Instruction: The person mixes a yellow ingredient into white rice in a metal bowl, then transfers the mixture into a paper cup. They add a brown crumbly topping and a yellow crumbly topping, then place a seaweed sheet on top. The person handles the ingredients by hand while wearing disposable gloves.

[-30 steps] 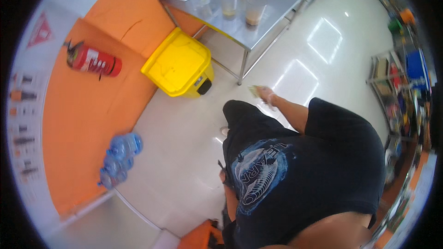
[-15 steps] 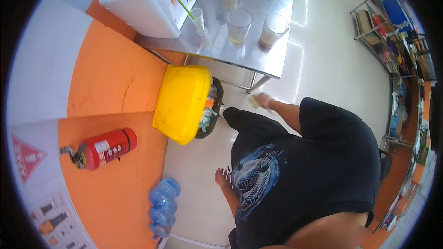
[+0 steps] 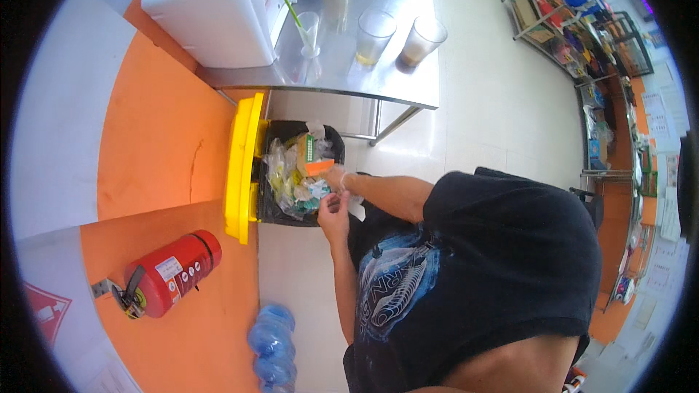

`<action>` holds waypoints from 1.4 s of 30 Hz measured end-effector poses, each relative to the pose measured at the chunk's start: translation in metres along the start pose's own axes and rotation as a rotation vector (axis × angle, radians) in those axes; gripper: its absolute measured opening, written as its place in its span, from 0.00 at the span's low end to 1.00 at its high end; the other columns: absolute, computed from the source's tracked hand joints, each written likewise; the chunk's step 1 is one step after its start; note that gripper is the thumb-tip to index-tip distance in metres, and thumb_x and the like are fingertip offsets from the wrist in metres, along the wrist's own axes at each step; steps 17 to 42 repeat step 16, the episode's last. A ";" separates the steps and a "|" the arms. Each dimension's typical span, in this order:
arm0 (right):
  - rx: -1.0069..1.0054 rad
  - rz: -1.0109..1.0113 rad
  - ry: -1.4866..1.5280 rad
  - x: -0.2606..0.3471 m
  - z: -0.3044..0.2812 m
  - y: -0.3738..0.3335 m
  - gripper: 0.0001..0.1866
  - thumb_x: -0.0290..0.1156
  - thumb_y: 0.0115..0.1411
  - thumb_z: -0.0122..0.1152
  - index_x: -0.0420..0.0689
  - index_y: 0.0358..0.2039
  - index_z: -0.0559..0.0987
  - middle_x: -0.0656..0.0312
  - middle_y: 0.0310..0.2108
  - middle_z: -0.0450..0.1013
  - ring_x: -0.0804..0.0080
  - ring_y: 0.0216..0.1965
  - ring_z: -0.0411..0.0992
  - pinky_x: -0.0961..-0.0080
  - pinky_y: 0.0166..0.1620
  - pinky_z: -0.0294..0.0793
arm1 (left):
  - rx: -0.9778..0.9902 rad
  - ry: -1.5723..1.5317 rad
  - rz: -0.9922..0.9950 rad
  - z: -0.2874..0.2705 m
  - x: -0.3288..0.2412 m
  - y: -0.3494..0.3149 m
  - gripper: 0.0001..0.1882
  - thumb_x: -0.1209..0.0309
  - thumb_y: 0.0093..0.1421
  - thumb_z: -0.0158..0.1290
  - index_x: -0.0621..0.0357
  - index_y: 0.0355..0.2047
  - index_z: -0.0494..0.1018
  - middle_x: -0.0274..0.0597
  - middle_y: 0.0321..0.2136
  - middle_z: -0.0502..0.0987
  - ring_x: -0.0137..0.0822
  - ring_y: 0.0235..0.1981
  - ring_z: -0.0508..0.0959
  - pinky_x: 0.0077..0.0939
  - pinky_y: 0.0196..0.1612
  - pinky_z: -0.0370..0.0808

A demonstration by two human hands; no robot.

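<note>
A yellow pedal bin (image 3: 240, 167) stands open, its lid raised against the orange wall. Its black liner (image 3: 271, 204) is full of wrappers and plastic waste (image 3: 298, 175). My right hand (image 3: 337, 175) reaches over the bin's near rim and seems to wear a thin clear glove, with a white flap (image 3: 357, 208) hanging under the wrist. My left hand (image 3: 333, 212) is just below it, fingertips pinched together at the right hand's palm side, apparently on the glove. The right fingers are too blurred to read.
A steel table (image 3: 378, 84) stands behind the bin with a white dispenser (image 3: 215, 7), a cup with a green straw (image 3: 309, 33) and two drink cups (image 3: 397, 36). A red fire extinguisher (image 3: 171, 271) and blue water bottles (image 3: 269, 342) lie left. Shelves (image 3: 597, 51) stand right.
The view has swung down onto the bin. Its lid, closed a second ago, now stands open. My right hand moved over the waste and my left hand came up to it.
</note>
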State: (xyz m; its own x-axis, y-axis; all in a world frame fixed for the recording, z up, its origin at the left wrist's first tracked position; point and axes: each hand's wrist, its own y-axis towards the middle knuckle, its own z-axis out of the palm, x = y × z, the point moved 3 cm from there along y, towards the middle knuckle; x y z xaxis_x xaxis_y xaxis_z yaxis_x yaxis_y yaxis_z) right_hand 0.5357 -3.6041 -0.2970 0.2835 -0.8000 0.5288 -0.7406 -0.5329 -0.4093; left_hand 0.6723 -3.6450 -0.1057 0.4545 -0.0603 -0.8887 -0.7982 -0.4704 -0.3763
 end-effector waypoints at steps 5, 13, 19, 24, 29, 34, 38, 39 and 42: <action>0.184 0.128 0.342 0.050 -0.015 -0.044 0.13 0.30 0.58 0.58 0.43 0.44 0.81 0.51 0.39 0.80 0.53 0.38 0.80 0.61 0.39 0.79 | -0.122 0.233 0.228 -0.019 -0.017 -0.005 0.16 0.60 0.60 0.62 0.63 0.33 0.78 0.47 0.29 0.82 0.41 0.28 0.81 0.33 0.33 0.76; 0.442 -0.283 0.402 0.145 -0.059 -0.104 0.17 0.38 0.65 0.50 0.40 0.44 0.80 0.48 0.45 0.79 0.54 0.50 0.76 0.59 0.52 0.71 | -0.345 0.143 -0.023 -0.070 0.040 0.035 0.09 0.69 0.57 0.61 0.63 0.31 0.82 0.50 0.28 0.83 0.48 0.29 0.82 0.38 0.35 0.77; 0.341 -0.359 0.303 0.144 -0.117 -0.121 0.23 0.44 0.66 0.53 0.46 0.58 0.73 0.47 0.56 0.72 0.54 0.59 0.70 0.61 0.60 0.65 | -0.303 0.007 -0.087 -0.053 0.056 0.069 0.10 0.72 0.58 0.61 0.65 0.37 0.83 0.51 0.32 0.84 0.40 0.33 0.82 0.36 0.39 0.79; 0.341 -0.359 0.303 0.144 -0.117 -0.121 0.23 0.44 0.66 0.53 0.46 0.58 0.73 0.47 0.56 0.72 0.54 0.59 0.70 0.61 0.60 0.65 | -0.303 0.007 -0.087 -0.053 0.056 0.069 0.10 0.72 0.58 0.61 0.65 0.37 0.83 0.51 0.32 0.84 0.40 0.33 0.82 0.36 0.39 0.79; 0.341 -0.359 0.303 0.144 -0.117 -0.121 0.23 0.44 0.66 0.53 0.46 0.58 0.73 0.47 0.56 0.72 0.54 0.59 0.70 0.61 0.60 0.65 | -0.303 0.007 -0.087 -0.053 0.056 0.069 0.10 0.72 0.58 0.61 0.65 0.37 0.83 0.51 0.32 0.84 0.40 0.33 0.82 0.36 0.39 0.79; 0.341 -0.359 0.303 0.144 -0.117 -0.121 0.23 0.44 0.66 0.53 0.46 0.58 0.73 0.47 0.56 0.72 0.54 0.59 0.70 0.61 0.60 0.65 | -0.303 0.007 -0.087 -0.053 0.056 0.069 0.10 0.72 0.58 0.61 0.65 0.37 0.83 0.51 0.32 0.84 0.40 0.33 0.82 0.36 0.39 0.79; 0.341 -0.359 0.303 0.144 -0.117 -0.121 0.23 0.44 0.66 0.53 0.46 0.58 0.73 0.47 0.56 0.72 0.54 0.59 0.70 0.61 0.60 0.65 | -0.303 0.007 -0.087 -0.053 0.056 0.069 0.10 0.72 0.58 0.61 0.65 0.37 0.83 0.51 0.32 0.84 0.40 0.33 0.82 0.36 0.39 0.79; 0.341 -0.359 0.303 0.144 -0.117 -0.121 0.23 0.44 0.66 0.53 0.46 0.58 0.73 0.47 0.56 0.72 0.54 0.59 0.70 0.61 0.60 0.65 | -0.303 0.007 -0.087 -0.053 0.056 0.069 0.10 0.72 0.58 0.61 0.65 0.37 0.83 0.51 0.32 0.84 0.40 0.33 0.82 0.36 0.39 0.79; 0.341 -0.359 0.303 0.144 -0.117 -0.121 0.23 0.44 0.66 0.53 0.46 0.58 0.73 0.47 0.56 0.72 0.54 0.59 0.70 0.61 0.60 0.65 | -0.303 0.007 -0.087 -0.053 0.056 0.069 0.10 0.72 0.58 0.61 0.65 0.37 0.83 0.51 0.32 0.84 0.40 0.33 0.82 0.36 0.39 0.79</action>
